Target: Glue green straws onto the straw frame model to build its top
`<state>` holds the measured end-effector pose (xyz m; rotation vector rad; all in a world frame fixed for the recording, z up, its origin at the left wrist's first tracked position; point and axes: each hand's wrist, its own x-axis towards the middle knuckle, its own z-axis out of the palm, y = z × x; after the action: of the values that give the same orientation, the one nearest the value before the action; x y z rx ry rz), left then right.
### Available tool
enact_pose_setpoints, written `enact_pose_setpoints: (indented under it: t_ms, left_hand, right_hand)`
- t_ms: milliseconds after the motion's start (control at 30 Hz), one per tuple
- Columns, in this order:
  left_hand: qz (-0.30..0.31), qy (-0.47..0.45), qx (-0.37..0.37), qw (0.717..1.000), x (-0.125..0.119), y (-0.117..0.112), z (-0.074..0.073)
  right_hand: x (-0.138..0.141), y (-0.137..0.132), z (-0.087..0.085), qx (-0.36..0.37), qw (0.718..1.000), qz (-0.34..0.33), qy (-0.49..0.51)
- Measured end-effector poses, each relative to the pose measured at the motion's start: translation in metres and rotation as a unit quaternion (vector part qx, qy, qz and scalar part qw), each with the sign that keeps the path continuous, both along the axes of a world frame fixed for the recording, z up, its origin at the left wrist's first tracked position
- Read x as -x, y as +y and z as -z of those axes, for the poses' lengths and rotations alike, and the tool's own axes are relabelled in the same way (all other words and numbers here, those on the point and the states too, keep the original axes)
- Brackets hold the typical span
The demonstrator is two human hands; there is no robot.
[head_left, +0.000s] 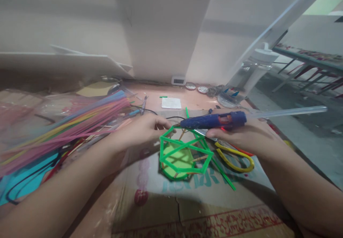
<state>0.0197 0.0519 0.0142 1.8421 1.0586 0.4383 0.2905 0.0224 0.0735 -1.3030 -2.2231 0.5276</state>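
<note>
My right hand (248,138) is closed round a blue hot glue gun (214,120) with a clear glue stick (289,112) jutting out to the right. Its nozzle points left at the top corner of a green straw frame (184,154), which stands on flattened cardboard (160,198). My left hand (142,131) pinches that frame at its upper left corner, right by the nozzle. Thin wooden sticks show inside the frame over a green disc (178,161).
A big bundle of coloured straws (66,131) lies at left. Yellow-handled scissors (235,157) rest under my right hand. A white card (171,103), round lids and a clear bottle (249,77) stand by the wall. A black cable runs across the table.
</note>
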Motion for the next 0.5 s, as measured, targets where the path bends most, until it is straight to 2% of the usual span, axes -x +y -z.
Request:
enact_pose_setpoints:
  t_ms: [167, 300, 500]
  left_hand:
    - [0.02, 0.008, -0.024, 0.999, 0.001, 0.0032, 0.0001]
    - [0.013, 0.024, -0.047, 0.999, 0.0017, 0.0038, 0.0001]
    - [0.015, 0.012, -0.033, 0.999, 0.001, 0.0021, -0.0002]
  right_hand:
    - [0.0008, 0.0001, -0.0012, -0.015, 1.0, 0.013, -0.013]
    - [0.0001, 0.001, 0.0004, -0.032, 0.999, 0.022, -0.014]
    - [-0.0016, 0.0033, 0.003, -0.038, 0.999, 0.004, -0.023]
